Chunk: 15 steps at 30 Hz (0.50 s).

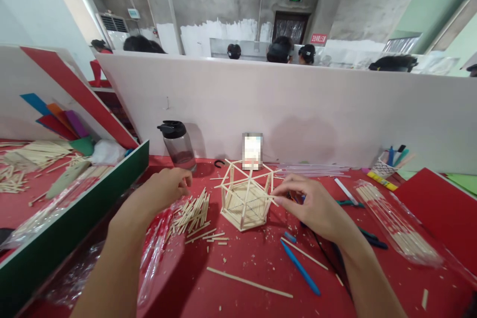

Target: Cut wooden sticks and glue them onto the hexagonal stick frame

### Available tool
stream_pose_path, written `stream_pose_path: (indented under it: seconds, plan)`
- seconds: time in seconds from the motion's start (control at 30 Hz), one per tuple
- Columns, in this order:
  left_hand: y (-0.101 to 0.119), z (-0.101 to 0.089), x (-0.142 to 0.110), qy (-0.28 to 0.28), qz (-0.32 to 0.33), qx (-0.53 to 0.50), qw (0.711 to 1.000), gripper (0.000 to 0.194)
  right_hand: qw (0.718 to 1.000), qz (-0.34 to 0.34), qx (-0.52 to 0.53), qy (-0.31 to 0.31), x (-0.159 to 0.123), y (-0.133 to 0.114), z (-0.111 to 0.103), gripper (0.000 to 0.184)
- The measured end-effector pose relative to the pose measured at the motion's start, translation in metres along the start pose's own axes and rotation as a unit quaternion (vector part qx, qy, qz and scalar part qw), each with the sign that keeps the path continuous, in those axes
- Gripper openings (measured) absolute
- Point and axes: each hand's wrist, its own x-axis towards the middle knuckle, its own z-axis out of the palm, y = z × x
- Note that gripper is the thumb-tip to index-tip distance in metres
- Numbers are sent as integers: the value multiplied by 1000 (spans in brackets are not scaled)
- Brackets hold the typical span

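Note:
A six-sided frame of thin wooden sticks [244,221] stands on the red table, with upright posts, a slatted floor and top sticks meeting in the middle. At its right corner, the thumb and fingertips of my right hand [309,206] pinch a wooden stick [274,199] against the frame. My left hand [166,191] hovers left of the frame, apart from it. Its fingers are loosely curled with a gap at the tips, and nothing shows between them. Just below that hand lies a pile of short cut sticks [194,213], partly on clear plastic wrapping.
A water bottle [178,146] and a phone [252,151] stand by the white partition [223,104]. A blue pen [300,267] and a long stick [249,282] lie in front. Packaged sticks [398,221] and a pen basket [383,165] are right; a green divider [82,213] runs left.

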Motion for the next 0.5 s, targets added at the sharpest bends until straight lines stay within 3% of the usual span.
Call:
stream_pose_path:
  seconds: [0.07,0.13,0.27,0.4,0.5]
  plan:
    - [1,-1,1,-6,22,2,1000,10,1000,-7,-11,0,1,0,2,12]
    - [3,-2,0,2,36,20,999,26,1000,-15,-25,-3,2,-1,3,13]
    - [11,-9,-6,68,34,74,994,46,997,-30,-72,-7,2,-3,8,14]
    - [23,-20,-22,138,22,130,982,42,992,-54,-113,-8,3,-2,16,14]
    - [37,-25,-30,120,79,71,987,33,991,-63,-114,-13,5,1,22,14]
